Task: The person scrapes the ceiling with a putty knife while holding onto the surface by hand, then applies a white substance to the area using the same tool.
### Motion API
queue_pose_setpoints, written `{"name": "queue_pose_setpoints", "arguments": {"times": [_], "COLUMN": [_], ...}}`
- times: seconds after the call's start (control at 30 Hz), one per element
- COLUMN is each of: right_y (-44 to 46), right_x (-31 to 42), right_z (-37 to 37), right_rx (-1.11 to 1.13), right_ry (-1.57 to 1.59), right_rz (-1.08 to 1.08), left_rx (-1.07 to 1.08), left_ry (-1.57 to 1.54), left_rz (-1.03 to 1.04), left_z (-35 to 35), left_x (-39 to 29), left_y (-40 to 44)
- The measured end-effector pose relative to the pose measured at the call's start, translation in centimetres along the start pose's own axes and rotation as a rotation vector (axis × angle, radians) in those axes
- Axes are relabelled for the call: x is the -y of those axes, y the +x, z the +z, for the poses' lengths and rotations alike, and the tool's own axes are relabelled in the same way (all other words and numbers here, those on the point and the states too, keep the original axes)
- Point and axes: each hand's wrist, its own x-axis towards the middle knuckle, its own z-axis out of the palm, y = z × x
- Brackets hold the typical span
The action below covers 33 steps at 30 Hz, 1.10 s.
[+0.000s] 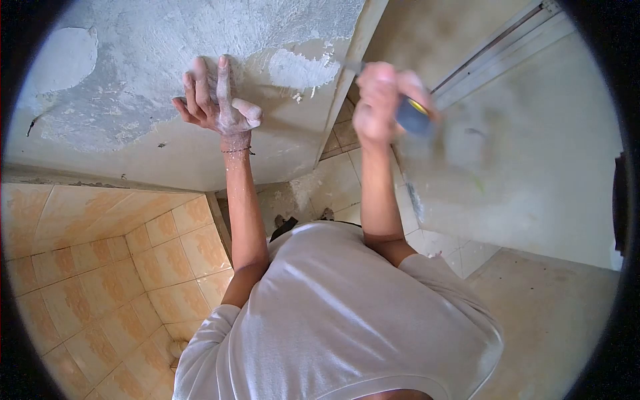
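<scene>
My left hand point(217, 103), dusted with white powder, rests with spread fingers against the wall point(147, 60). Rough grey-white plaster covers much of that wall, and a flaking whitish patch point(300, 69) lies to the right of the hand. My right hand point(383, 103) is wrapped around the dark blue and yellow handle of a scraper point(415, 117). Its thin dark blade points left toward the flaking patch, near the wall's right edge. Motion blurs this hand and tool, so whether the blade touches the patch cannot be told.
A doorway edge point(350, 73) borders the worked wall. Orange-patterned tiles point(180, 247) line a recess at lower left. Pale floor tiles point(337, 180) with white dust lie below, my feet on them. Another plain wall point(520, 167) stands at right.
</scene>
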Motion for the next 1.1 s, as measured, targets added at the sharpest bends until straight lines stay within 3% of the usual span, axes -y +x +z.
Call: {"name": "queue_pose_setpoints", "arguments": {"times": [0.03,0.07,0.13,0.3,0.37,0.43,0.53,0.67,0.77,0.83,0.9,0.93,0.97,1.03,1.07,1.1], "right_y": [-0.9,-1.0,-1.3,2.3,0.1,-1.4,0.1,2.2,0.5,0.7,0.8,2.2,3.1,4.2,3.5,2.2], "right_x": [-1.4,-1.0,0.4,2.8,-0.3,-1.2,2.5,2.6,-0.2,1.4,2.8,3.4,3.8,4.3,4.1,1.7], "right_z": [-0.5,-0.5,-0.3,-0.2,-0.2,-1.3,-0.4,-0.8,-1.0,-1.0,-0.6,-1.0,-1.3,-1.7,0.1,-0.7], "right_rx": [0.077,0.077,-0.103,0.091,-0.002,0.085,-0.056,0.054,0.024,0.062,-0.151,0.000,-0.001,0.201,-0.025,-0.015], "right_ry": [-0.219,-0.215,0.050,0.394,-0.223,-0.303,0.206,0.333,-0.173,-0.065,0.136,0.239,0.235,0.513,0.242,-0.083], "right_rz": [0.060,0.056,0.052,0.011,-0.144,-0.034,0.051,-0.018,-0.079,-0.043,0.102,-0.023,-0.018,0.008,-0.104,-0.127], "left_rx": [-0.001,-0.010,-0.032,-0.038,-0.025,-0.016,0.017,-0.012,-0.019,-0.025,0.005,0.005,0.011,0.019,0.008,-0.005], "left_ry": [-0.002,-0.006,0.005,0.002,0.008,0.019,0.018,0.002,-0.002,0.013,-0.003,-0.001,0.012,0.018,0.010,0.002], "left_rz": [0.000,0.002,0.003,0.022,0.012,-0.001,-0.051,-0.004,-0.001,-0.003,-0.047,-0.048,-0.030,-0.008,-0.014,-0.021], "left_z": [-0.1,0.0,0.4,0.2,0.2,0.0,-0.1,0.2,0.1,0.0,-0.1,0.0,0.0,0.0,0.0,0.0], "left_x": [-0.1,-0.1,0.1,0.0,0.0,-0.2,-0.1,0.2,-0.2,-0.2,-0.6,-0.4,-0.1,0.0,-0.2,-0.4], "left_y": [-0.2,-0.3,0.2,0.1,0.0,0.1,-0.2,-0.2,0.0,0.2,0.2,0.1,0.0,-0.1,0.1,0.2]}}
